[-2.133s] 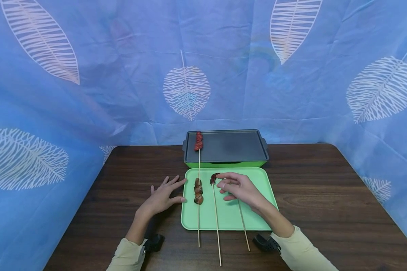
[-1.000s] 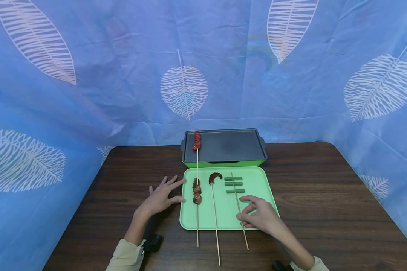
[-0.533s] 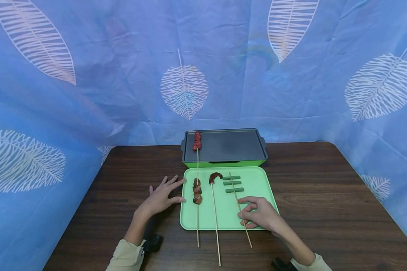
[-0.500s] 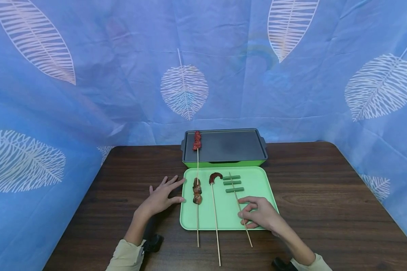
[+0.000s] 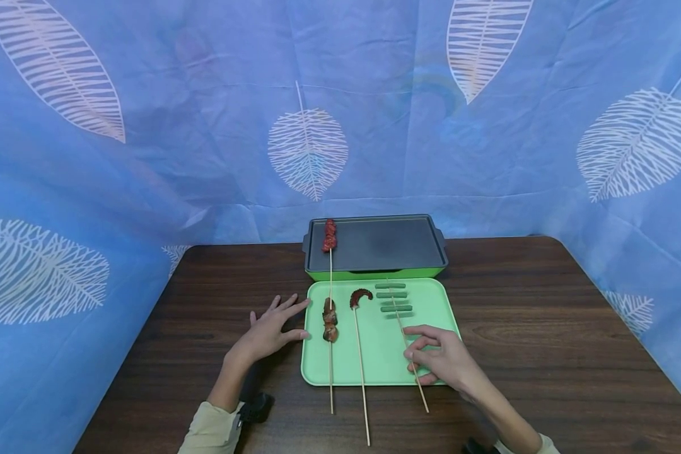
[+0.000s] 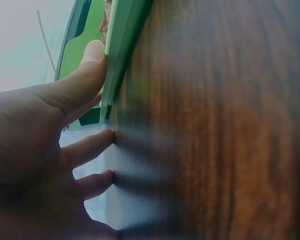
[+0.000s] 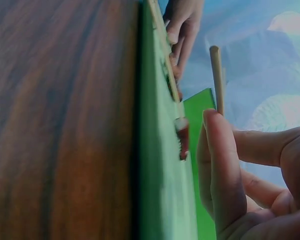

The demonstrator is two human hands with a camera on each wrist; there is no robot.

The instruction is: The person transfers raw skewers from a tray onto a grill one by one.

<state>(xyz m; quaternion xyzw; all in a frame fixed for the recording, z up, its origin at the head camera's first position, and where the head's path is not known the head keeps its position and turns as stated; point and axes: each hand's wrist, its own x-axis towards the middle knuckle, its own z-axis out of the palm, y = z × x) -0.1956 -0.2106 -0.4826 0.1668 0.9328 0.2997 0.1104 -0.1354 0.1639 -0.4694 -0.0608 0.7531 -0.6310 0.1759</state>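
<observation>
We find the green skewer (image 5: pixel 396 308) above the right half of the tray (image 5: pixel 383 356), held by the right hand (image 5: pixel 441 360). The grip of this hand is closed on the stick: thumb and fingers pinch it between the green pieces and the near end. Three green pieces sit crosswise on the stick, near the far rim, and cast a shadow on the tray below. In the right wrist view, we see the blunt end of the stick clear of the tray.

We note the left hand (image 5: pixel 273 332) at the left side of the tray. Its grip is relaxed, with the fingers spread. The thumb touches the rim; in the left wrist view, two fingertips rest on the counter (image 5: pixel 516 315).

On the tray we identify two further units, left to right: the brown skewer (image 5: pixel 330 321) and the dark skewer (image 5: pixel 358 296), the latter with a curved tip. Both sticks project past the near rim.

Directly behind the tray stands the grill (image 5: pixel 388 246), with a dark plate and a green base. The red skewer (image 5: pixel 330 234) lies at the left of the plate; its stick runs toward us, down to the brown skewer. We cannot tell whether these two touch.

Each arm has a pale sleeve (image 5: pixel 211 429) and a black unit (image 5: pixel 257 408) at the wrist. Behind the counter hangs a blue sheet (image 5: pixel 227 157) with white leaf prints (image 5: pixel 308 151).
</observation>
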